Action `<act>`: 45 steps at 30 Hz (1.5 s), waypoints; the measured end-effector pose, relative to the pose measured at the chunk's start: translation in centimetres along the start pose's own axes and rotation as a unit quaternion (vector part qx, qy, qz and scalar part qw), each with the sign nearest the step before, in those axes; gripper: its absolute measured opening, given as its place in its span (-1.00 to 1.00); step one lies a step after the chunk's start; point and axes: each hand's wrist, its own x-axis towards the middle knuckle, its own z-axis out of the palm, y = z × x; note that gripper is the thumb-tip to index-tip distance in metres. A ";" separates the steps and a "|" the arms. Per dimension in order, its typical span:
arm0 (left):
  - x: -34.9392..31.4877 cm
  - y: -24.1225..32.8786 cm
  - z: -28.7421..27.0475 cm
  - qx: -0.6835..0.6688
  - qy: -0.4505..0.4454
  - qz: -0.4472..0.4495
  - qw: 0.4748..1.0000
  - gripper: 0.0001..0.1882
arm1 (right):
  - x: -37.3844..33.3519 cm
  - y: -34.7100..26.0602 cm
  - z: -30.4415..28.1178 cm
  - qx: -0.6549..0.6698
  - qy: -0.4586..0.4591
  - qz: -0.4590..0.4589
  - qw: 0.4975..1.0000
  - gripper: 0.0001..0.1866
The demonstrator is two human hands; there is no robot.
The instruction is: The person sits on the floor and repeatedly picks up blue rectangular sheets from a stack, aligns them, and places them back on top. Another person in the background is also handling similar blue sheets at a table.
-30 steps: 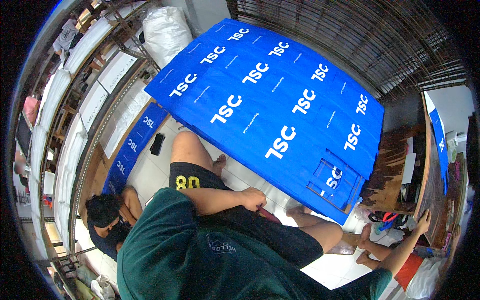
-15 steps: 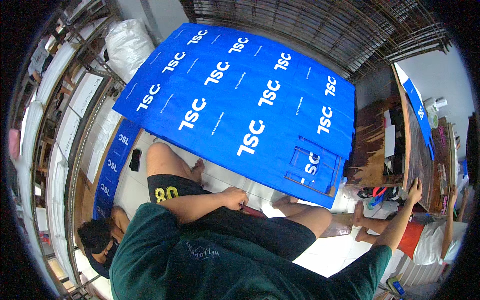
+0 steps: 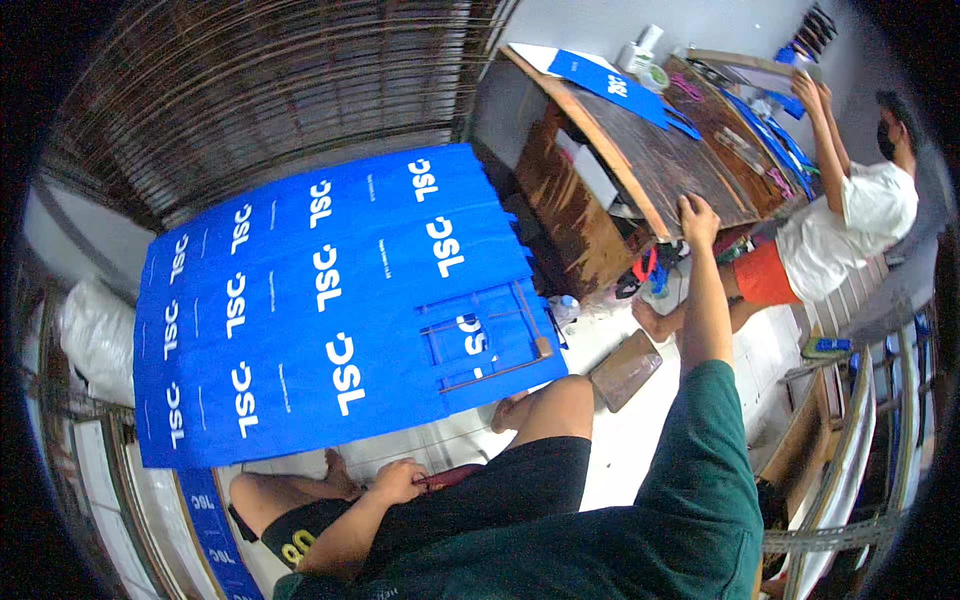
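Note:
My right hand (image 3: 697, 218) is closed round the near corner of a worn dark wooden table (image 3: 655, 165), its arm stretched out. Down by my lap, my left hand (image 3: 400, 482) has its fingers curled at the end of a dark red flat thing (image 3: 452, 477), whose kind I cannot make out. A large blue printed sheet (image 3: 290, 400) with white lettering spreads over a broad low surface in front of me. On its near right corner lies a thin dark frame (image 3: 485, 388) with crossing bars.
A co-worker (image 3: 845, 225) in a white shirt stands at the right with both arms raised. Blue cut pieces (image 3: 610, 88) lie on the wooden table. A brown block (image 3: 627, 370) is on the white floor. Metal racks (image 3: 300, 80) line the back; a white sack (image 3: 95, 335) sits left.
My view has swung right, so the blue sheet now sits further left and the wooden table and co-worker show more fully. Both my hands keep their holds.

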 end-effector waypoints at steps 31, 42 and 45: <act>-0.7 2.0 -1.4 0.000 -0.031 -0.050 0.998 -0.72 | -1.2 -1.1 -0.3 -0.002 -0.006 0.050 0.999 -0.54; -0.4 1.1 -0.7 0.004 -0.014 -0.030 0.999 -0.76 | -1.2 -1.6 -1.0 0.010 -0.049 0.066 0.997 -0.52; -0.5 1.4 -0.9 -0.008 -0.019 -0.043 0.999 -0.75 | -0.9 -1.1 -0.8 0.011 -0.042 0.062 0.997 -0.52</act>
